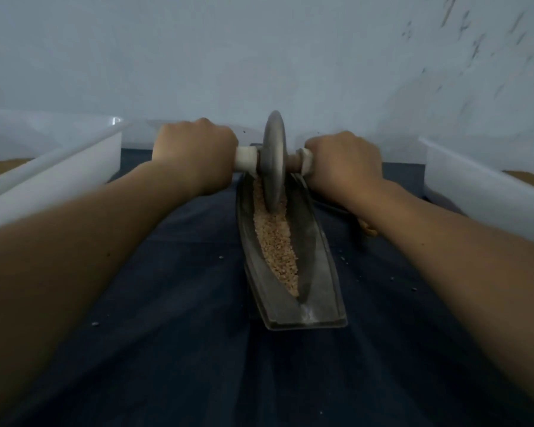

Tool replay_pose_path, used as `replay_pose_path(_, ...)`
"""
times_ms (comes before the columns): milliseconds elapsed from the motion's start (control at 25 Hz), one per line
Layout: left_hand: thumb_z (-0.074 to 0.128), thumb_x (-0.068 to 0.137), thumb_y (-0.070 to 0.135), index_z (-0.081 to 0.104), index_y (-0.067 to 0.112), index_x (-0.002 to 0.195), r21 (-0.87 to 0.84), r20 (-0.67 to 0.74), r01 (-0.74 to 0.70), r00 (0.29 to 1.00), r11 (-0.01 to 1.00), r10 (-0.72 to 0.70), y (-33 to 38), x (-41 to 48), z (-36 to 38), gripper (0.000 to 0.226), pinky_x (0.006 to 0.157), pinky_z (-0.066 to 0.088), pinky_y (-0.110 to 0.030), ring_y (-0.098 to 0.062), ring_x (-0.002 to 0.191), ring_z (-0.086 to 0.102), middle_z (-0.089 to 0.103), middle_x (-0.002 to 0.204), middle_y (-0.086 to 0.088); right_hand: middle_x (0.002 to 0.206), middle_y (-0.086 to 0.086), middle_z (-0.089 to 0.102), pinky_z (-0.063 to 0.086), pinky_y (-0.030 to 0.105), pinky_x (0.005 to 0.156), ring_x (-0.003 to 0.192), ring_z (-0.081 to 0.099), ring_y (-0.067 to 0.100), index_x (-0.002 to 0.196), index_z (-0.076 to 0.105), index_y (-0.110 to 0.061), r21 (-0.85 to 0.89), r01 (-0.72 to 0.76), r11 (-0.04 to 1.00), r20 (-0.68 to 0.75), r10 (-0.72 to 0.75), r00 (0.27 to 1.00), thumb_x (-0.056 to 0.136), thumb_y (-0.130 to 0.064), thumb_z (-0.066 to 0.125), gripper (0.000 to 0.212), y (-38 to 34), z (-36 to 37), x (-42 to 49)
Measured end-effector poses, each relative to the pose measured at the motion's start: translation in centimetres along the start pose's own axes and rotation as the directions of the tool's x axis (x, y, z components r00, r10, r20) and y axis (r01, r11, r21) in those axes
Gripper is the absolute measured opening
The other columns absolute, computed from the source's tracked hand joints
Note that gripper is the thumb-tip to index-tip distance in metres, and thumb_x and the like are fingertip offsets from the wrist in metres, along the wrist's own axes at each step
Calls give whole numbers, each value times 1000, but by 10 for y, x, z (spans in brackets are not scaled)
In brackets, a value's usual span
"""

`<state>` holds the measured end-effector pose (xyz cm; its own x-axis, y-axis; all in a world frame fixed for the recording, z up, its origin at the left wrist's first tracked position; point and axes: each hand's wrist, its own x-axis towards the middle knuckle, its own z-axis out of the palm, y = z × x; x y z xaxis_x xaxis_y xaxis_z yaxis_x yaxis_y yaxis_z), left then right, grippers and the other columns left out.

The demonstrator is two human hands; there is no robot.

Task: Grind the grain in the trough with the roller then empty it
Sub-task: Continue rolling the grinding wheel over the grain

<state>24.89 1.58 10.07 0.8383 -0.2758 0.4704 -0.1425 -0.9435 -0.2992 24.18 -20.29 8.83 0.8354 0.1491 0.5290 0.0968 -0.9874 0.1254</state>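
Head view: grips the roller (274, 158) handles with left hand (195, 155) and right hand (342, 163), fingers curled round. Stands its disc in the grain (278, 245) toward the far end of the trough (318, 272) on the bench (182, 303). Judged mid-grind, with coarse grain filling the groove and emptying not yet done.

A long, dark metal trough (316, 257) lies along the middle of the surface (173, 272), pointing from near edge to far. Pale, coarse grain (278, 248) lines its groove. The roller (274, 161), a grey disc on a cross axle, stands upright in the grain at the far end.
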Motion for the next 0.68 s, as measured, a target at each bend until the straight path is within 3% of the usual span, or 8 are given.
replay_pose_path(120, 60, 87, 32, 66, 27, 100, -20, -1, -8, 1000, 1000, 8, 2, -18, -3, 15, 60, 37, -34, -27, 69, 55, 54, 80, -3, 78, 3, 59, 27, 28, 52, 68, 51, 27, 79, 46, -28, -56, 43, 997, -33, -45, 998, 88, -31, 62, 18, 0, -8, -16)
replay_pose_path(240, 59, 85, 36, 59, 32, 85, -46, -39, -45, 998, 998, 43, -2, -65, -16, 5, 54, 34, -31, -19, 58, 42, 42, 67, 7, 62, -6, 44, 18, 24, 46, 55, 40, 20, 75, 45, -28, -133, 106, 985, -65, -116, 991, 83, -30, 64, 20, -2, -31, -58)
replay_pose_path(400, 60, 79, 42, 50, 35, 76, 10, -88, -118, 989, 993, 119, -8, -93, -40, 13, 47, 23, -24, -15, 50, 38, 41, 60, 11, 51, -12, 40, 13, 18, 45, 43, 33, 14, 71, 49, -31, -156, 146, 977, -109, -163, 981, 69, -35, 62, 14, 7, -60, -94)
replay_pose_path(480, 60, 80, 42, 59, 34, 81, 46, -100, -122, 987, 991, 126, -6, -83, -36, 8, 46, 21, -24, -15, 50, 37, 40, 62, 10, 53, -12, 42, 15, 19, 45, 45, 35, 12, 72, 49, -31, -106, 124, 987, -61, -130, 990, 72, -37, 62, 14, 11, -52, -91)
replay_pose_path(680, 62, 86, 35, 67, 29, 97, 48, -25, -45, 999, 998, 46, 2, -15, -5, 13, 56, 35, -33, -22, 61, 45, 44, 72, 1, 71, -4, 50, 29, 27, 52, 63, 46, 22, 79, 50, -28, -10, -22, 1000, -11, 22, 1000, 87, -36, 62, 16, 1, -1, -23)
